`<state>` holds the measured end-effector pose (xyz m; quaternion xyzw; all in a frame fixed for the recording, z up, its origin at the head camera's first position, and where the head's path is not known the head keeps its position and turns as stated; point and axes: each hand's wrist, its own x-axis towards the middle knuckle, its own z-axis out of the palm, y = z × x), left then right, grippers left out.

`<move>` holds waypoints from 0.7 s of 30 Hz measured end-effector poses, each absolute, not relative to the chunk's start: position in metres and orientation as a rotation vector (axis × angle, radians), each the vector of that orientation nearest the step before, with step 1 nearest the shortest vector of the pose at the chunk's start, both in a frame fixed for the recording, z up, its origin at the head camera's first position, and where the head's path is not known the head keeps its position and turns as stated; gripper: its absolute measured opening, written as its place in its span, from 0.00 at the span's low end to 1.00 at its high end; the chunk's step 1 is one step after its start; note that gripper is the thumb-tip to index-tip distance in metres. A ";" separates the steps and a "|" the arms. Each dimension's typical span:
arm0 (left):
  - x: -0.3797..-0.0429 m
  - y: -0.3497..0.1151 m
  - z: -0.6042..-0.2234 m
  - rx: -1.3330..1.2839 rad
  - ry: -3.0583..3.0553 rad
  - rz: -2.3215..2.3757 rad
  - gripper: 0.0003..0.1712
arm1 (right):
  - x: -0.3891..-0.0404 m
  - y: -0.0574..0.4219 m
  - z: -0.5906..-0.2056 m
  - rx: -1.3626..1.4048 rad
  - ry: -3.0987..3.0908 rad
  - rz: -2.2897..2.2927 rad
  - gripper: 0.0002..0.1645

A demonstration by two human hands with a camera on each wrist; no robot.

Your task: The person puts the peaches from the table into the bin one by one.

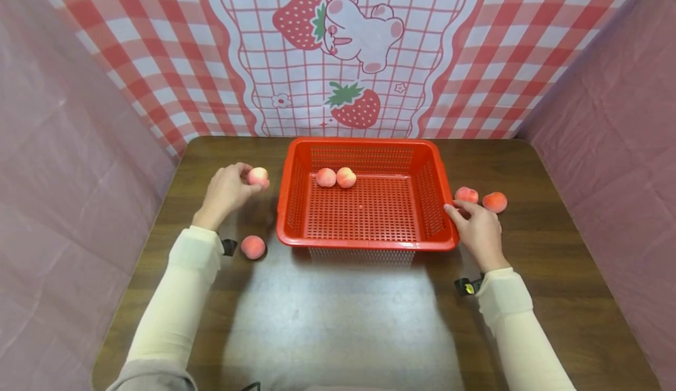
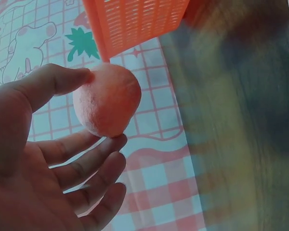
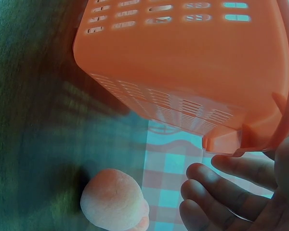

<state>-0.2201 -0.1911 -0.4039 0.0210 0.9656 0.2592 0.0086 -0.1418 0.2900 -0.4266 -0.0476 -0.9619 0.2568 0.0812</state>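
Observation:
My left hand (image 1: 226,194) pinches a pink-yellow peach (image 2: 108,101) between thumb and fingertips, left of the red plastic basket (image 1: 364,244). In the left wrist view the other fingers spread loosely below the fruit. A second peach (image 1: 253,247) lies on the table near my left wrist. Inside the basket, two peaches (image 1: 326,178) sit side by side toward the back left. My right hand (image 1: 482,232) holds the basket's right rim, thumb on top and index finger tucked below. Just beyond those fingers are two more peaches, one pale red (image 1: 467,195) and one orange-red (image 1: 494,202).
The basket stands toward the back of a brown wooden table (image 1: 549,297). Behind it hangs a red-and-white checked cloth (image 1: 369,103) with strawberry drawings. Pink cloth walls (image 1: 607,115) close in both sides.

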 end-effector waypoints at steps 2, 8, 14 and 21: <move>-0.221 -0.190 -0.403 0.064 3.032 0.810 0.30 | -0.142 0.290 -0.427 -0.140 -2.872 0.771 0.26; -0.222 -0.188 -0.398 0.048 3.038 0.817 0.30 | -0.141 0.290 -0.427 -0.147 -2.876 0.786 0.27; -0.226 -0.187 -0.393 0.071 3.067 0.876 0.31 | -0.141 0.289 -0.425 -0.155 -2.895 0.798 0.28; -0.229 -0.182 -0.384 0.075 3.080 0.949 0.33 | -0.141 0.290 -0.424 -0.153 -2.906 0.831 0.30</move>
